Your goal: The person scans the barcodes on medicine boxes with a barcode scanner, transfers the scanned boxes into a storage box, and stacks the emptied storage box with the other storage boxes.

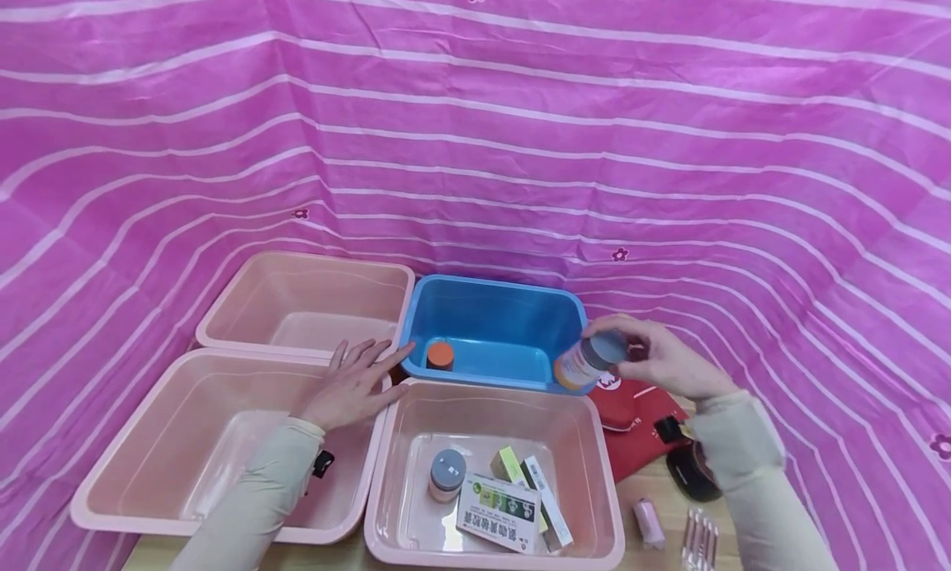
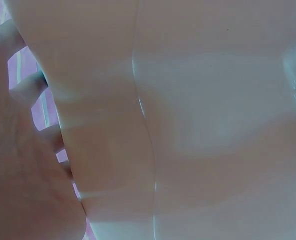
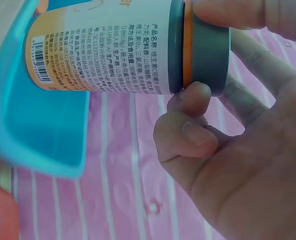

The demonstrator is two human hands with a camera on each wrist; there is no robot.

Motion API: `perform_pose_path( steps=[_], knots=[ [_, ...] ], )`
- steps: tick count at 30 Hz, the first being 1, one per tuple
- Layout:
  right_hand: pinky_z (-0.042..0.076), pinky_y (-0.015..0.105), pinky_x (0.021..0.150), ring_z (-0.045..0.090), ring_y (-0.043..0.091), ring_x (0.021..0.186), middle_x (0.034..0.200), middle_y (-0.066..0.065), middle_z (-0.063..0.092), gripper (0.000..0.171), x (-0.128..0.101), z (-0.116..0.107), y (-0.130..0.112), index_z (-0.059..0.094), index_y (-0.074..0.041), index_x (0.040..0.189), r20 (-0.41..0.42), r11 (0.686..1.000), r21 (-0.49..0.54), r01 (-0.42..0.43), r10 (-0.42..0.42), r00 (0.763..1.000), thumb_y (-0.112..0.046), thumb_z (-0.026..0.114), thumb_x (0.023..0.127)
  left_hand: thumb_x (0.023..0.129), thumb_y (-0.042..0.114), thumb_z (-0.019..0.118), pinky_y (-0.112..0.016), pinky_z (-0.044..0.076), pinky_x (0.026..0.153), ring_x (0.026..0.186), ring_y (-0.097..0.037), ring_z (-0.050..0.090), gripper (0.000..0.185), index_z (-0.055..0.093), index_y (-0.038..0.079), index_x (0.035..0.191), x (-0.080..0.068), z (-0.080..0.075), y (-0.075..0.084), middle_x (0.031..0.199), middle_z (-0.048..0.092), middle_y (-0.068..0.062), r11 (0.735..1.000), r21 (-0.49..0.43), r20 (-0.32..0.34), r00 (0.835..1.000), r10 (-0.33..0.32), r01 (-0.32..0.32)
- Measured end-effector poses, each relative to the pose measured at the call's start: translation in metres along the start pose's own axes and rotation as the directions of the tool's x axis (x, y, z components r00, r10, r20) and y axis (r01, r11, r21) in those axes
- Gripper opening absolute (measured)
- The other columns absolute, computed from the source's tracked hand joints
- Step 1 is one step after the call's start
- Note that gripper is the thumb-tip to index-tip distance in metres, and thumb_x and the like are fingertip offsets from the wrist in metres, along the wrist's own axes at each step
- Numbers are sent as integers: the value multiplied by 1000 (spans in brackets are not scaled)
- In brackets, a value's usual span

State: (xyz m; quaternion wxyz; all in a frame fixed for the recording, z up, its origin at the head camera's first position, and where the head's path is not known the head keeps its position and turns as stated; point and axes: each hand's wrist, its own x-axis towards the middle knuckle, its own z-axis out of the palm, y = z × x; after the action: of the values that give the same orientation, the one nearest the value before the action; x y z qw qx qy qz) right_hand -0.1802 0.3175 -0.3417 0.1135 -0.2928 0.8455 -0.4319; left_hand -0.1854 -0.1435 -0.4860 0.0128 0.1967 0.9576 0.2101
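Note:
My right hand grips a vitamin bottle by its dark grey cap. The bottle is tilted, its orange base over the right front corner of the blue bin. In the right wrist view, fingers and thumb close round the cap, and the white-and-orange label faces the camera. My left hand lies with spread, extended fingers over the rims where the pink bins meet the blue one. Inside the blue bin stands an orange-topped container at the left.
The front pink bin holds a grey-capped bottle, a flat medicine box and slim cartons. Two more pink bins stand left. To the right lie a red pouch, a black round item, a pink item and thin sticks.

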Motion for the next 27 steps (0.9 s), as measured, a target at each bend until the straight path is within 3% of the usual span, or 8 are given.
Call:
perform_pose_path(
  steps=[4,11,15,20,27],
  knots=[
    [56,40,89,56,33,113,135,15,58,50,47,10,2,59,-9,140,68,999,-18,-30,31,997,0,70,92,97,59,59,-69,-2,123,153,-44,25,73,34,35,161,-1,-1,-1,166,34,-15,1000,5,3,1000,-6,6],
    [58,39,86,60,32,108,129,15,63,51,121,36,11,61,-11,140,124,993,-33,-114,117,985,-5,75,91,96,60,59,-71,1,122,152,-44,27,73,36,34,160,1,0,-1,164,37,-15,1000,16,-10,1000,4,-4],
    [58,41,91,60,30,114,132,12,63,51,157,53,22,62,-12,140,162,988,-47,-149,155,975,-4,75,91,96,59,60,-71,4,122,151,-44,29,73,36,34,160,2,2,-1,163,38,-16,1000,27,-16,1000,9,-9],
    [55,48,100,57,32,125,136,13,62,49,191,73,32,63,-11,139,162,981,-67,-183,191,968,-2,73,92,96,59,60,-70,3,123,152,-43,29,72,36,36,160,1,3,1,164,38,-15,1000,13,-12,1000,13,-13],
    [50,54,108,57,37,130,144,15,59,53,220,95,35,59,-11,144,91,971,-95,-220,228,969,-1,71,94,96,59,60,-70,3,123,152,-44,28,72,36,35,160,-1,1,0,164,38,-15,1000,5,-14,1000,9,-9]
  ],
)
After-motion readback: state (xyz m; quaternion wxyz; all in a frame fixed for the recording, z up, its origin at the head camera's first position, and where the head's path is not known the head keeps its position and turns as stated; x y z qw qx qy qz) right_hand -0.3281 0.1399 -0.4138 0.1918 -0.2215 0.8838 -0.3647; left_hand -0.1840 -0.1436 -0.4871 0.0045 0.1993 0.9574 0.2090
